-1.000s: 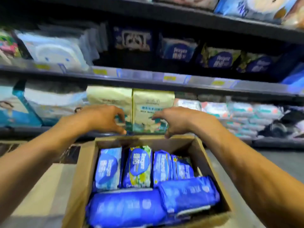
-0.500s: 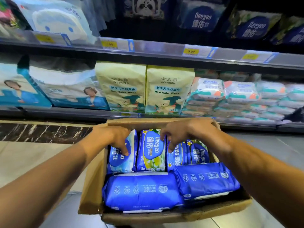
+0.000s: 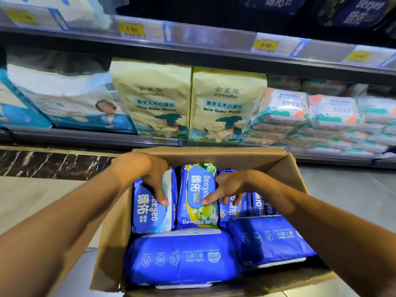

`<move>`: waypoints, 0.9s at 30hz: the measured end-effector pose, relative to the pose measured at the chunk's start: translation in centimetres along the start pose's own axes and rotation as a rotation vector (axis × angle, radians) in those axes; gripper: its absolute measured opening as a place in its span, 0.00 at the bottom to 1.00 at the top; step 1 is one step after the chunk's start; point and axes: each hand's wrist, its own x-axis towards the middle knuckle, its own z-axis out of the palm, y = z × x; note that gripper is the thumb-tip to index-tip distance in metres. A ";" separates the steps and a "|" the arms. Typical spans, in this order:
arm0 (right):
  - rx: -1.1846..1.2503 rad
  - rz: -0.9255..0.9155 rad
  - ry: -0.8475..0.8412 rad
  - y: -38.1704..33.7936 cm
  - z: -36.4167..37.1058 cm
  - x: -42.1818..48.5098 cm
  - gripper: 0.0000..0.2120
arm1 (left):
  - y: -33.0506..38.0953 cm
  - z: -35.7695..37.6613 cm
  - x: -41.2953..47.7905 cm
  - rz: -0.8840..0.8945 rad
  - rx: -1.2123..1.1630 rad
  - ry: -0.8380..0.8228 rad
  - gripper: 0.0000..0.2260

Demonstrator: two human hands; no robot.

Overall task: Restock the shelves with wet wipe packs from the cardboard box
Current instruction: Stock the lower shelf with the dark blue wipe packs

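An open cardboard box [image 3: 216, 156] stands below me, in front of the shelves. Upright blue Deeyeo wet wipe packs line its far side. My left hand [image 3: 147, 174] reaches over the top of the leftmost upright pack [image 3: 150, 215] and grips it, fingertips on its front face, thumb hidden. My right hand [image 3: 232, 186] lies over the neighbouring packs: its thumb touches the front of the middle pack [image 3: 198, 211], its fingers rest on the third pack [image 3: 232, 213]. A fourth upright pack [image 3: 262, 203] shows past my right wrist.
Two large flat blue packs [image 3: 182, 258] [image 3: 271, 239] fill the box's near side. The lower shelf [image 3: 85, 137] behind holds two cream Jinmaibo bags [image 3: 152, 99] and stacked white packs [image 3: 300, 116]. A price rail [image 3: 203, 37] runs above. Tiled floor [image 3: 32, 200] lies left.
The view has moved closer and dipped toward the box. Both hands have moved from the box's far rim down onto the upright packs.
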 end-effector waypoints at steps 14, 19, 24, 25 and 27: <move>0.462 -0.069 0.003 2.9 2.8 2.5 0.42 | -1.9 -0.4 -1.1 0.172 -0.121 0.015 0.30; 0.521 -0.032 0.087 1.9 4.0 2.8 0.42 | -0.7 -0.4 -0.8 0.230 -0.222 -0.150 0.28; 0.637 0.046 0.177 0.3 5.4 2.6 0.47 | 0.3 -0.4 -2.4 0.164 0.040 0.015 0.29; 0.667 0.042 0.197 0.1 5.6 2.3 0.47 | 0.7 0.0 -2.6 0.148 0.093 0.073 0.31; 0.702 0.037 0.233 -0.5 5.9 1.1 0.47 | 1.3 0.8 -2.9 0.145 0.105 0.138 0.35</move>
